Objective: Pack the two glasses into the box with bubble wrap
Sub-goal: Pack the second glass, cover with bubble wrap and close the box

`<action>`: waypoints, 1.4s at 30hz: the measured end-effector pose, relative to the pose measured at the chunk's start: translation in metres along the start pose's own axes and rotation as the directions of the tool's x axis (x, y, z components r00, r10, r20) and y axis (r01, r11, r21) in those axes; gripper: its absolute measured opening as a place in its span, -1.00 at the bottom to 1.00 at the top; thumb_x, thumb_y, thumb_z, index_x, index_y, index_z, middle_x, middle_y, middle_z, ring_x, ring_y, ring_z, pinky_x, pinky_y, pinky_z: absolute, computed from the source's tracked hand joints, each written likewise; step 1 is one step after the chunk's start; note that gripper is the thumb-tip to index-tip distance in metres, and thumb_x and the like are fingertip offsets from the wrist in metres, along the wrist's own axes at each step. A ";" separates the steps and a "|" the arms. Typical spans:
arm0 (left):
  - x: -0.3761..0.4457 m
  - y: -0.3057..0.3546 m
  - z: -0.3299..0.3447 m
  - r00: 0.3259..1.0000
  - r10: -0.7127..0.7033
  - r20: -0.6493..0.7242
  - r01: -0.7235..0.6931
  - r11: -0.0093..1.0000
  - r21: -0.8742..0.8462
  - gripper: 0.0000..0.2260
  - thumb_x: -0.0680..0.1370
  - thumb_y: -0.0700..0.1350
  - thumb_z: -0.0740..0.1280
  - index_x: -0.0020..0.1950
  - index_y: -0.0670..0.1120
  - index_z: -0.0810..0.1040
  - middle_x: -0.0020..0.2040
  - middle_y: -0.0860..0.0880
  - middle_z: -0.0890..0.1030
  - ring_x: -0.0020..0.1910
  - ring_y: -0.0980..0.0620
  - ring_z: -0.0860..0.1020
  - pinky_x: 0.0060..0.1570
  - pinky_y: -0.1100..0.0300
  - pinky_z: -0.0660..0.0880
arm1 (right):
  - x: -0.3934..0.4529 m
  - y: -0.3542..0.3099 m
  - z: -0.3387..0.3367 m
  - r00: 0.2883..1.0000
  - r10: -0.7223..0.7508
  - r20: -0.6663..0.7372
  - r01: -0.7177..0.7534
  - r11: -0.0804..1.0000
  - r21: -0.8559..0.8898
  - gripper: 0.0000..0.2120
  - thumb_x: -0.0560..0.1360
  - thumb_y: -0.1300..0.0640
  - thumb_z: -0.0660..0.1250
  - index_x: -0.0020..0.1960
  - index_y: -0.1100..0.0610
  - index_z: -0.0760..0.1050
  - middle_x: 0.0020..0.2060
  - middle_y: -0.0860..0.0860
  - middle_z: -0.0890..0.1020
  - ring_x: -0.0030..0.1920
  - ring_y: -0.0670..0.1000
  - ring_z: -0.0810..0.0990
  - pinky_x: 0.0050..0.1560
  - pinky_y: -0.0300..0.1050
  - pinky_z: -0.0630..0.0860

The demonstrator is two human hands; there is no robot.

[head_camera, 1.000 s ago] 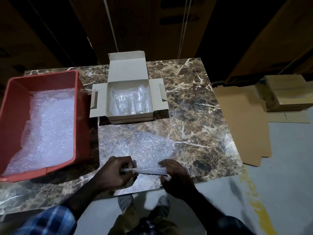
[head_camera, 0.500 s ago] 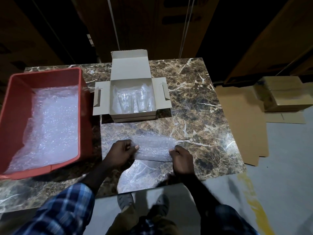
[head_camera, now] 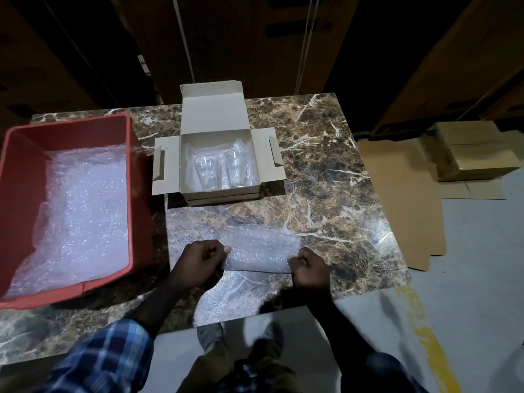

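An open cardboard box (head_camera: 218,117) stands at the middle back of the marble table (head_camera: 326,177), flaps spread. Inside it two clear glasses, a left glass (head_camera: 205,171) and a right glass (head_camera: 235,170), lie side by side on bubble wrap lining. A sheet of bubble wrap (head_camera: 261,252) lies in front of the box, its near part folded over itself. My left hand (head_camera: 198,262) pinches the fold's left end. My right hand (head_camera: 310,269) grips the fold's right end. Both hands are near the table's front edge.
A red plastic bin (head_camera: 19,177) holding more bubble wrap (head_camera: 82,211) fills the table's left side. Flat cardboard sheets (head_camera: 402,194) and stacked cardboard boxes (head_camera: 476,154) lie on the floor to the right. My feet show below the table edge.
Both hands have lifted the near edge of the bubble wrap and carried it away from me, folding the sheet over itself. The box and glasses have not moved.
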State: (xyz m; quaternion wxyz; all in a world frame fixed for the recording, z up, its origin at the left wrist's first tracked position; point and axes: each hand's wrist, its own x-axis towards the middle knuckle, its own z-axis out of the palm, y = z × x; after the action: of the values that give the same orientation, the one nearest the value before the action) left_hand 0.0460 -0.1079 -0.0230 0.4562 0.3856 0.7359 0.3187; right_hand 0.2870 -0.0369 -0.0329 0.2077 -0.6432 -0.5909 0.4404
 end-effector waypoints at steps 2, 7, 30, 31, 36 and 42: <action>0.005 0.004 0.000 0.999 0.022 -0.030 -0.018 0.993 0.116 -0.67 0.61 -0.05 0.37 -0.33 -0.14 0.56 -0.42 -0.05 0.64 -0.44 0.03 0.62 -0.34 0.23 0.50 | 0.003 -0.004 0.002 0.999 -0.031 -0.009 0.030 0.996 -0.084 -0.64 0.57 0.11 0.36 -0.31 0.01 0.25 -0.53 -0.09 0.37 -0.34 0.05 0.34 -0.26 -0.04 0.23; 0.008 -0.006 0.010 0.981 0.066 -0.181 -0.021 0.970 0.242 -0.74 0.57 -0.07 0.40 -0.32 -0.06 0.56 -0.39 0.06 0.64 -0.32 0.18 0.61 -0.20 0.21 0.49 | 0.014 -0.014 0.009 0.995 -0.065 0.071 0.085 0.940 -0.331 -0.82 0.63 -0.02 0.23 0.00 0.10 0.44 -0.18 0.19 0.64 -0.11 0.23 0.61 -0.18 0.00 0.42; 0.004 -0.037 0.053 0.894 0.419 0.158 -0.361 0.464 0.809 -0.46 0.72 0.11 -0.08 0.64 -0.13 0.03 0.65 -0.05 0.00 0.62 0.03 -0.08 0.56 -0.13 -0.03 | 0.014 0.024 0.044 0.799 -0.499 0.337 0.578 0.481 -0.659 -0.33 0.65 -0.25 -0.01 0.53 0.22 0.30 0.54 0.12 0.29 0.54 0.06 0.25 0.50 0.16 0.23; 0.005 -0.037 0.050 0.898 0.410 0.163 -0.358 0.461 0.812 -0.44 0.71 0.14 -0.09 0.64 -0.14 0.03 0.65 -0.06 0.00 0.62 0.02 -0.08 0.56 -0.14 -0.04 | 0.016 0.027 0.042 0.804 -0.509 0.307 0.562 0.484 -0.670 -0.29 0.64 -0.28 0.03 0.53 0.24 0.29 0.53 0.15 0.29 0.54 0.08 0.26 0.50 0.18 0.24; 0.004 -0.036 0.044 0.892 0.426 0.150 -0.357 0.462 0.812 -0.39 0.70 0.19 -0.05 0.63 -0.18 0.05 0.63 -0.11 0.05 0.62 -0.04 -0.03 0.55 -0.16 -0.06 | 0.020 0.030 0.032 0.748 -0.628 0.216 0.556 0.414 -0.721 -0.26 0.61 -0.26 0.15 0.52 0.32 0.27 0.52 0.25 0.27 0.54 0.19 0.24 0.51 0.23 0.19; 0.005 -0.037 0.043 0.700 0.653 0.289 -0.600 0.319 0.734 -0.58 0.69 0.04 0.15 0.48 -0.15 0.43 0.48 -0.13 0.42 0.51 -0.08 0.33 0.53 -0.09 0.16 | 0.013 0.036 0.031 0.486 -0.825 0.290 0.805 0.292 -0.517 -0.71 0.50 0.19 0.33 0.20 0.18 0.61 0.33 0.12 0.56 0.36 0.09 0.51 0.53 0.06 0.23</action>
State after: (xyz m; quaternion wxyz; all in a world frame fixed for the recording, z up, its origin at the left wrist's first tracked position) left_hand 0.0739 -0.1171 -0.0721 0.0561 0.7870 0.6018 0.1240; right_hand 0.2815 -0.0404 -0.0818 0.1993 -0.2892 -0.9347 0.0542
